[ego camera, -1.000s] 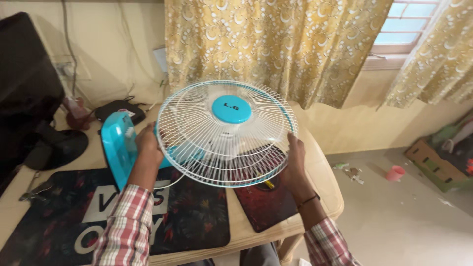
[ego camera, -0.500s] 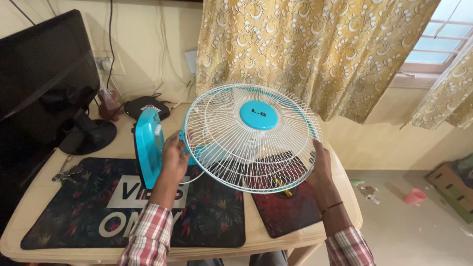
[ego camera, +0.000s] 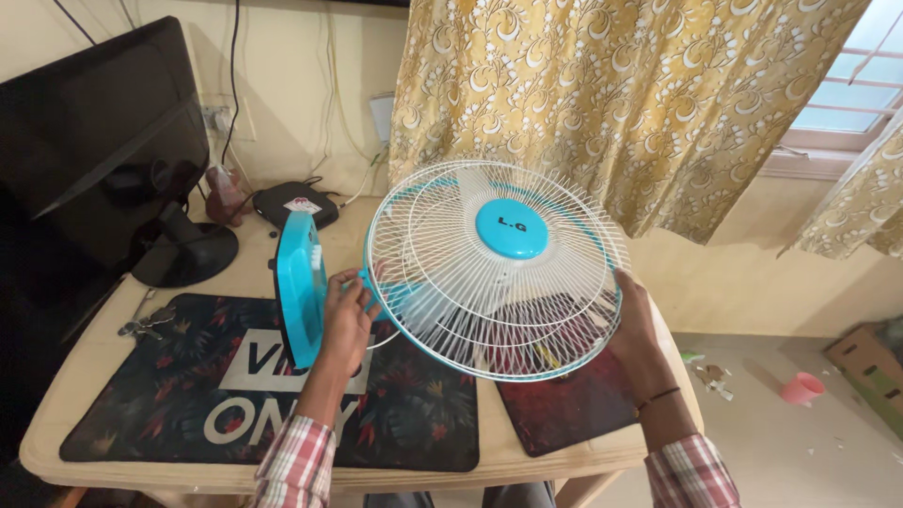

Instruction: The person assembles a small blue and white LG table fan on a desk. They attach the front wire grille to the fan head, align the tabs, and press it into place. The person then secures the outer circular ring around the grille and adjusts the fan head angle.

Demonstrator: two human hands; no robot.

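Centre of frame — I am watching table fan (ego camera: 494,268) tipped back over wooden table (ego camera: 113,325), grille facing up toward camera, turquoise base (ego camera: 299,287) standing on edge at its left. Left hand (ego camera: 346,315) gripping grille rim on left side, beside base; right hand (ego camera: 635,325) clasping rim on right — hands well apart, fan between them. Fan's axis tilting up-right. Left hand sitting nearer base. Dark patterned mat (ego camera: 282,395) lying underneath.

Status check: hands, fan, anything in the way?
Left hand and right hand grip white wire fan guard by its rim. Turquoise round fan base alongside left hand.
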